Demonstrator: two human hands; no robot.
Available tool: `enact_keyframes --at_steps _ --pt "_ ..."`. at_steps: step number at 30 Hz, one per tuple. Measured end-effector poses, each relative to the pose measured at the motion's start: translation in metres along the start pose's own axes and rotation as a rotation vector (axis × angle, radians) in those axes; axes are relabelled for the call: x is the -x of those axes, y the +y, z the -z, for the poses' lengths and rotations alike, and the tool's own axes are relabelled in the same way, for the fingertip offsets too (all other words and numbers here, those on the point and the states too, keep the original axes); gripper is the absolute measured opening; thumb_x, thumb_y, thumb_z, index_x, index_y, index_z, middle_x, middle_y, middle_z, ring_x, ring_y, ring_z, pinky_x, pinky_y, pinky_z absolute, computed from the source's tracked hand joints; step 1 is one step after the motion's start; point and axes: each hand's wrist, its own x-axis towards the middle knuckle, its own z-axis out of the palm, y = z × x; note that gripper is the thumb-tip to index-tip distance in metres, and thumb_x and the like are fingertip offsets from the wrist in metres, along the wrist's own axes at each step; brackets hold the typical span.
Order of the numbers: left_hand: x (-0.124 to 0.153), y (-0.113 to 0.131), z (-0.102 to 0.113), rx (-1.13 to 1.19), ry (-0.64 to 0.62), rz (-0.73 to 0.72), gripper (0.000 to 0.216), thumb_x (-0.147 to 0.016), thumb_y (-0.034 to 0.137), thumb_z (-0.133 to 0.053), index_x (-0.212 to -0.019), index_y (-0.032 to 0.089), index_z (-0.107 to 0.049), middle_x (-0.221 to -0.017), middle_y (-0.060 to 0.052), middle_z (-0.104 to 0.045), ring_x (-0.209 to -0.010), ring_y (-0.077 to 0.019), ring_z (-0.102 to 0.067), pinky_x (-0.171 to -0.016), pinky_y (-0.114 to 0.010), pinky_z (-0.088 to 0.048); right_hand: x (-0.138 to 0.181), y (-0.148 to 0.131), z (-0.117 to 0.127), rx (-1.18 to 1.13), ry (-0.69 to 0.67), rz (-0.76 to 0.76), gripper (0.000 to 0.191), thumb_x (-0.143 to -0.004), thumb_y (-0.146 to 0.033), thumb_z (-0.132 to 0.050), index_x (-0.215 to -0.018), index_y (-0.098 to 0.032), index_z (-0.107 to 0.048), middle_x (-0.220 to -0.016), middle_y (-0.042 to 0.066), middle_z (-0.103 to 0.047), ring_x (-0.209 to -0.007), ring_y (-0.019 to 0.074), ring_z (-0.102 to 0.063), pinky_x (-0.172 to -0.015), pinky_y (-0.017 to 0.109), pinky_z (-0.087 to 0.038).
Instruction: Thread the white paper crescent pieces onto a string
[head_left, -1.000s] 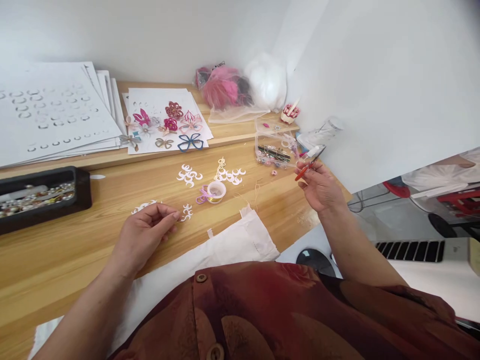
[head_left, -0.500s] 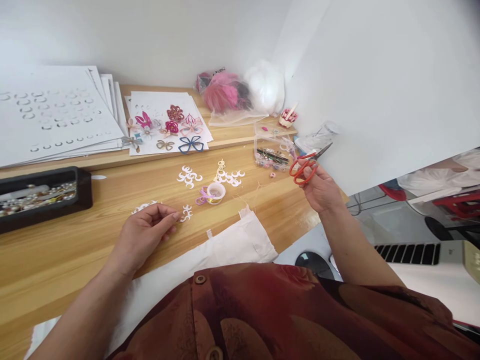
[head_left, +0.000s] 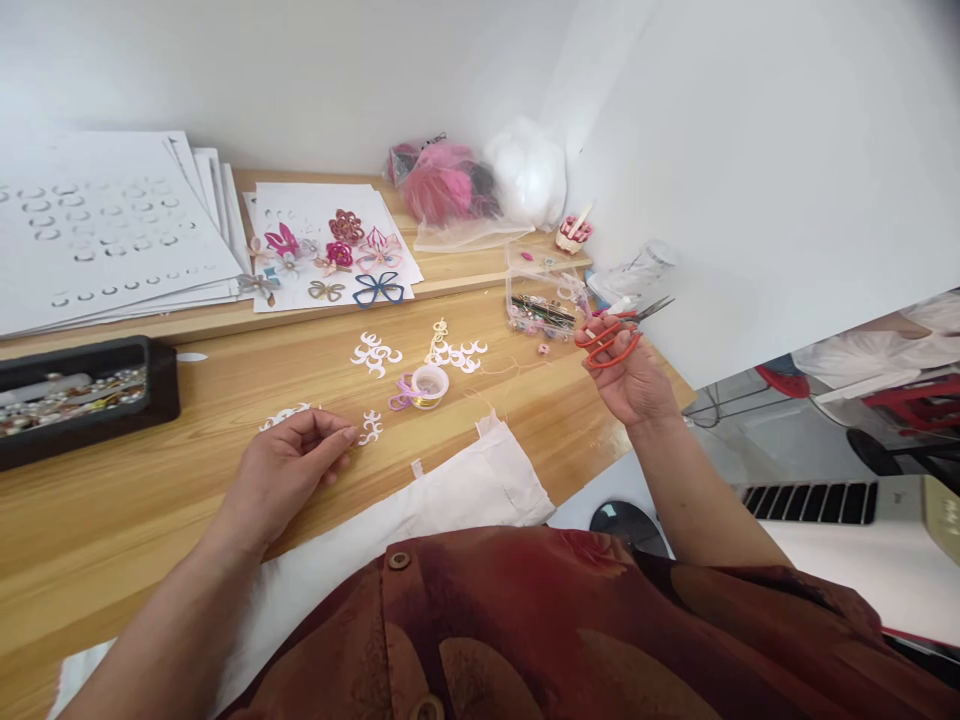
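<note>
Right hand (head_left: 636,388) wrapped on red-handled scissors (head_left: 642,316), left hand (head_left: 304,460) down among the crescents

Nearest of all, a white cloth (head_left: 480,475) runs along the table (head_left: 112,520), out to the right of the left hand. And there's that left hand, low over the wood, thumb and fingertips together; whether anything is pinched between them, there's no telling! A small cluster of white crescents (head_left: 370,428) sits right at the fingertips, with another batch (head_left: 285,412) peeking out behind the knuckles.

Over to the right hand: fingers clamped on the scissors, red loops in the grip, blades pointing away to the right.

Beyond the left fingertips, here's a small round tub (head_left: 430,384), purple-handled scissors (head_left: 403,393) just beside it, then two more crescent piles, one left (head_left: 375,354), one right (head_left: 463,355). Left of that hand, a black tray (head_left: 166,375) of beads.

Just past the right hand, on its left, a clear box (head_left: 544,310) of bits and pieces. Farther back, flower ornaments (head_left: 341,255) on paper; deepest, a pink bundle (head_left: 442,185) in clear plastic beside a white one (head_left: 527,175).
</note>
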Motion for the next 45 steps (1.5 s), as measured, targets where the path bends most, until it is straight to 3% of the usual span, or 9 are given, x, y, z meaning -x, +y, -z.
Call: enact_keyframes --at_steps 4,7,13,19,21,25,31,38,45 --pt "-0.001 -0.003 0.001 -0.006 -0.001 0.005 0.044 -0.073 0.058 -0.086 -0.085 0.019 -0.069 -0.067 -0.001 -0.067 -0.056 -0.0105 -0.053 -0.052 -0.019 -0.043 0.001 0.002 -0.004 -0.036 -0.008 0.023 0.049 -0.078 -0.072 -0.077 -0.112 -0.039 -0.066 -0.147 -0.002 -0.065 -0.143 0.0247 -0.058 -0.083 0.033 -0.062" --pt "-0.001 -0.003 0.001 -0.005 -0.001 0.006 0.044 -0.073 0.058 -0.086 -0.085 0.019 -0.069 -0.067 0.000 -0.066 -0.056 -0.0103 -0.053 -0.052 -0.019 -0.043 0.001 0.003 -0.005 -0.082 -0.005 0.010 0.046 -0.077 -0.066 -0.081 -0.113 -0.040 -0.067 -0.145 -0.004 -0.067 -0.143 0.0236 -0.058 -0.086 0.034 -0.062" --pt "0.000 0.001 0.000 0.000 -0.009 0.000 0.043 -0.074 0.056 -0.086 -0.084 0.018 -0.070 -0.065 0.000 -0.066 -0.054 -0.0097 -0.052 -0.051 -0.019 -0.042 -0.002 0.005 -0.001 0.001 0.039 0.033 0.041 -0.076 -0.061 -0.084 -0.103 -0.034 -0.068 -0.122 0.001 -0.076 -0.128 0.0252 -0.068 -0.091 0.038 -0.062" --pt "0.005 0.011 -0.004 0.034 0.016 -0.013 0.035 -0.073 0.047 -0.086 -0.077 0.017 -0.068 -0.061 -0.001 -0.065 -0.051 -0.0094 -0.052 -0.050 -0.020 -0.043 0.018 -0.020 -0.011 -0.039 -0.090 -0.056 0.034 -0.076 -0.062 -0.084 -0.093 -0.035 -0.071 -0.095 0.001 -0.072 -0.094 0.0217 -0.071 -0.068 0.032 -0.058" --pt "0.006 0.014 -0.004 0.077 0.014 -0.019 0.033 -0.072 0.044 -0.086 -0.076 0.016 -0.068 -0.060 -0.001 -0.065 -0.050 -0.0086 -0.052 -0.049 -0.020 -0.042 0.031 -0.025 -0.023 -0.008 -0.218 -0.128 0.031 -0.077 -0.060 -0.085 -0.091 -0.035 -0.073 -0.091 0.002 -0.071 -0.084 0.0213 -0.068 -0.059 0.031 -0.054" --pt "0.002 0.014 -0.002 0.245 0.037 0.003 0.033 -0.066 0.039 -0.089 -0.073 0.015 -0.068 -0.066 -0.002 -0.069 -0.052 -0.0090 -0.058 -0.047 -0.019 -0.044 0.057 -0.017 -0.064 -0.041 -0.664 -0.497 0.057 -0.075 -0.077 -0.079 -0.096 -0.025 -0.077 -0.081 0.004 -0.067 -0.061 0.0140 -0.063 -0.036 0.020 -0.033" --pt "-0.001 0.013 0.000 0.456 0.088 0.095 0.028 -0.061 0.028 -0.089 -0.070 0.013 -0.067 -0.069 -0.004 -0.072 -0.056 -0.0100 -0.065 -0.053 -0.020 -0.053 0.080 0.005 -0.138 0.065 -0.998 -0.696 0.064 -0.079 -0.076 -0.077 -0.090 -0.014 -0.073 -0.072 0.005 -0.068 -0.056 0.0116 -0.065 -0.037 0.015 -0.036" --pt "-0.002 0.015 0.000 0.551 0.113 0.170 0.019 -0.064 0.019 -0.086 -0.068 0.011 -0.068 -0.065 -0.004 -0.070 -0.060 -0.0099 -0.066 -0.057 -0.018 -0.054 0.074 0.009 -0.182 0.106 -0.998 -0.685 0.065 -0.077 -0.079 -0.076 -0.085 -0.015 -0.070 -0.069 0.002 -0.065 -0.051 0.0108 -0.065 -0.031 0.014 -0.035" --pt "-0.001 0.015 0.001 0.576 0.072 0.178 0.018 -0.063 0.021 -0.086 -0.065 0.011 -0.070 -0.066 -0.005 -0.071 -0.059 -0.0098 -0.064 -0.056 -0.019 -0.053 0.070 0.014 -0.198 0.084 -1.001 -0.688 0.066 -0.077 -0.080 -0.075 -0.080 -0.015 -0.068 -0.063 0.000 -0.062 -0.047 0.0093 -0.062 -0.030 0.013 -0.037"
